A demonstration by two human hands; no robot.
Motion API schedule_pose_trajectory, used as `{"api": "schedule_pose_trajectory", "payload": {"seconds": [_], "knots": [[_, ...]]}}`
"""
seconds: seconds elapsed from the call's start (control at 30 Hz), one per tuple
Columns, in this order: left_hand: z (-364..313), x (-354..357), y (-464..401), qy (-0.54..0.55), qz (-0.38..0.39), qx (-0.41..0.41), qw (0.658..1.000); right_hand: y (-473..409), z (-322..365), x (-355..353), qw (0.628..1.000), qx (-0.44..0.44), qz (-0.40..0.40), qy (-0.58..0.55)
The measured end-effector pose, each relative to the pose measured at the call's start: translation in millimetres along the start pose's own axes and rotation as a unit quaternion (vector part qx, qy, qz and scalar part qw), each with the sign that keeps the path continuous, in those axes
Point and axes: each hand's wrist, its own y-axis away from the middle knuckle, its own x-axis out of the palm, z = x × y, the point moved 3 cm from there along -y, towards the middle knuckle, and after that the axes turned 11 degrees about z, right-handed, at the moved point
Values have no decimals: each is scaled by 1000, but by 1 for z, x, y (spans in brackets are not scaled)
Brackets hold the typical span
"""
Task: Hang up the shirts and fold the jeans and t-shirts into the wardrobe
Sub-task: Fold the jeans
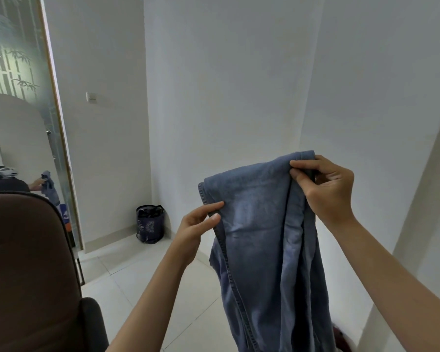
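A pair of faded blue jeans (262,240) hangs in the air in front of me, draping down past the bottom of the view. My right hand (325,189) pinches the upper right fold of the denim between thumb and fingers. My left hand (198,224) grips the stitched left edge, lower than the right hand. No wardrobe, shirt or t-shirt is visible.
A brown padded chair (28,270) fills the lower left. Behind it stands a mirror (15,128) with a wooden frame, showing a person's reflection. A dark bag (150,223) sits in the corner on the white tiled floor (148,283). White walls surround the space.
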Motion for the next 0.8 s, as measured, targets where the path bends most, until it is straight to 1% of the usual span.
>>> {"api": "schedule_pose_trajectory", "payload": {"seconds": [0.23,0.37,0.53,0.6,0.73,0.8], "knots": [[2,9,-5,-8,-20,-24,999,11,-9,-9,999,30,-2,-19],[0,17,0,-18,-40,-14,999,22,-11,-14,999,41,-5,-19],[-1,27,3,7,-56,0,998,32,-10,-23,999,45,-5,-13],[-8,30,2,6,-49,12,999,35,-11,-28,998,52,-9,-17],[-27,31,-8,2,-3,33,999,39,-10,-41,998,55,-1,-14],[-38,29,-14,-12,-3,53,999,38,-6,-46,999,49,6,-23]]}}
